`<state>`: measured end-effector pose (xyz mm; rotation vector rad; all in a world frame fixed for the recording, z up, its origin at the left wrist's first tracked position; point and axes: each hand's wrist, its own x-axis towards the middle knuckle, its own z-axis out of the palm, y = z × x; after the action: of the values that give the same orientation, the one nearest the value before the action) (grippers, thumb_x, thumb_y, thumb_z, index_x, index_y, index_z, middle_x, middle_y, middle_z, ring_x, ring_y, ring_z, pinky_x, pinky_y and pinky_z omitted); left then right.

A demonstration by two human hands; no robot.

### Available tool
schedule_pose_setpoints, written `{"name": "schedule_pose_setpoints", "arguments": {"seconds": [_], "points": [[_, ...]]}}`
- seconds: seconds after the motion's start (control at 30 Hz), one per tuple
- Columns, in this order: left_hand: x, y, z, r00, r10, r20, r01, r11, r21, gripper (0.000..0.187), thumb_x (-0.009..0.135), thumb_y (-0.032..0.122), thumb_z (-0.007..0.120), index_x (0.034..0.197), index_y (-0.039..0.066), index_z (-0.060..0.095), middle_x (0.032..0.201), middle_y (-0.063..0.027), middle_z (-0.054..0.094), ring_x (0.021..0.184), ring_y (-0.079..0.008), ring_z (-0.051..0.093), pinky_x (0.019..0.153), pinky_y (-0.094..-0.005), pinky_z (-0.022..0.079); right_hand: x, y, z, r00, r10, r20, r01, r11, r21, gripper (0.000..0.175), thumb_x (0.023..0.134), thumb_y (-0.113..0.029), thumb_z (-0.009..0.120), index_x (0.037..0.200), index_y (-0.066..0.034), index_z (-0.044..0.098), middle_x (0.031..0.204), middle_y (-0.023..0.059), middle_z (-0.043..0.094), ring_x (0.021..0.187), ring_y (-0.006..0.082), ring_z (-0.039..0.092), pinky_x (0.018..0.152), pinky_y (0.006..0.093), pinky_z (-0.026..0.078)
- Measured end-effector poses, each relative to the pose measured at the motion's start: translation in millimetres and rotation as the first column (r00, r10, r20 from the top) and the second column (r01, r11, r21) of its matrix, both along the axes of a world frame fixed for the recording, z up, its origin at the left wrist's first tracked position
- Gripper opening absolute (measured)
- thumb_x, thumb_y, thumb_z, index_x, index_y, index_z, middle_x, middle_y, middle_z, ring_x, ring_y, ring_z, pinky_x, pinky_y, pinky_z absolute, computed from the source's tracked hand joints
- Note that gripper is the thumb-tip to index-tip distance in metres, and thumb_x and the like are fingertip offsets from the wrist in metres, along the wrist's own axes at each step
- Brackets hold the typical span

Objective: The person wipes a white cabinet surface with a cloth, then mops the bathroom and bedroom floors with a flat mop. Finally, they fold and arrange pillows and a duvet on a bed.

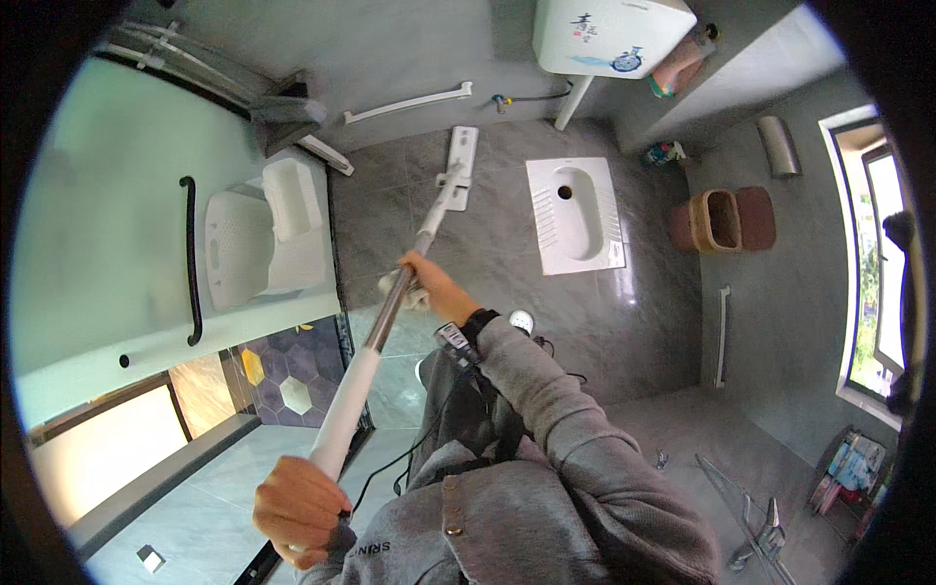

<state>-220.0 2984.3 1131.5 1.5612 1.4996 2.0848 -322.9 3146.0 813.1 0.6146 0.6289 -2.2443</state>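
A flat mop with a white head slants across the view, its head on the grey tiled floor. My left hand grips the white upper sleeve of its pole at the lower left. Farther down, my right hand is wrapped around the metal part of the pole. Behind that hand, a pale crumpled thing is partly hidden; I cannot tell what it is. To the right of the mop head, a white squat toilet is set into the floor.
A white plastic shower chair shows behind the glass door with its black handle. A wall cistern hangs above the toilet. An open brown bin and a spray bottle stand right. White grab bars line the walls.
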Motion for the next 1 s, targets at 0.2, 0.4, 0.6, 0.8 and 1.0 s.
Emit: {"name": "schedule_pose_setpoints", "arguments": {"seconds": [0.2, 0.4, 0.6, 0.8, 1.0], "points": [[-45.1, 100.8, 7.4, 0.877, -0.479, 0.046, 0.478, 0.859, -0.184, 0.026, 0.07, 0.012, 0.057, 0.049, 0.006, 0.042, 0.049, -0.0025, 0.039, 0.039, -0.0189, 0.045, 0.038, -0.0301, 0.039, 15.2, 115.3, 15.9, 0.914, -0.392, 0.109, 0.389, 0.92, 0.046, 0.03, 0.076, -0.038, 0.06, 0.075, -0.0079, 0.057, 0.064, 0.0064, 0.058, 0.046, 0.0187, 0.054, 0.04, 0.032, 0.044], [-42.3, 160.4, 34.0, 0.655, -0.752, 0.082, 0.727, 0.595, -0.343, 0.023, 0.072, 0.017, 0.058, 0.057, 0.007, 0.045, 0.055, -0.0039, 0.039, 0.049, -0.0213, 0.049, 0.043, -0.031, 0.036, 52.0, 135.0, 16.3, 0.75, -0.651, 0.119, 0.643, 0.759, 0.1, 0.028, 0.077, -0.04, 0.058, 0.086, -0.0131, 0.057, 0.066, 0.0043, 0.058, 0.053, 0.0188, 0.057, 0.045, 0.0345, 0.05], [-32.9, 181.4, 62.4, 0.564, -0.826, 0.004, 0.767, 0.522, -0.373, 0.03, 0.081, 0.017, 0.05, 0.054, 0.009, 0.042, 0.053, -0.0026, 0.04, 0.042, -0.0152, 0.044, 0.042, -0.028, 0.036, 83.4, 142.7, 16.6, 0.817, -0.556, 0.151, 0.574, 0.811, -0.118, 0.028, 0.078, -0.036, 0.058, 0.084, -0.0078, 0.057, 0.068, 0.0066, 0.059, 0.057, 0.0187, 0.059, 0.049, 0.0351, 0.052], [-39.4, 160.3, 75.9, 0.756, -0.653, -0.044, 0.64, 0.752, -0.157, 0.028, 0.079, 0.021, 0.05, 0.054, 0.01, 0.043, 0.052, -0.0022, 0.044, 0.043, -0.0143, 0.047, 0.042, -0.0275, 0.039, 101.7, 156.9, 38.2, 0.965, -0.207, -0.159, 0.212, 0.977, 0.012, 0.039, 0.088, -0.043, 0.051, 0.08, -0.0049, 0.056, 0.069, 0.0087, 0.06, 0.055, 0.0186, 0.059, 0.047, 0.0312, 0.05], [-42.4, 109.3, 101.1, 0.982, -0.189, -0.019, 0.189, 0.959, 0.213, 0.026, 0.077, 0.024, 0.051, 0.055, 0.012, 0.045, 0.05, -0.0017, 0.047, 0.044, -0.0134, 0.049, 0.042, -0.027, 0.042, 167.3, 276.8, -35.2, 0.795, -0.528, 0.297, 0.564, 0.824, -0.045, 0.044, 0.086, -0.042, 0.05, 0.099, -0.0007, 0.055, 0.086, 0.0111, 0.061, 0.077, 0.0203, 0.059, 0.07, 0.0324, 0.05]]}}
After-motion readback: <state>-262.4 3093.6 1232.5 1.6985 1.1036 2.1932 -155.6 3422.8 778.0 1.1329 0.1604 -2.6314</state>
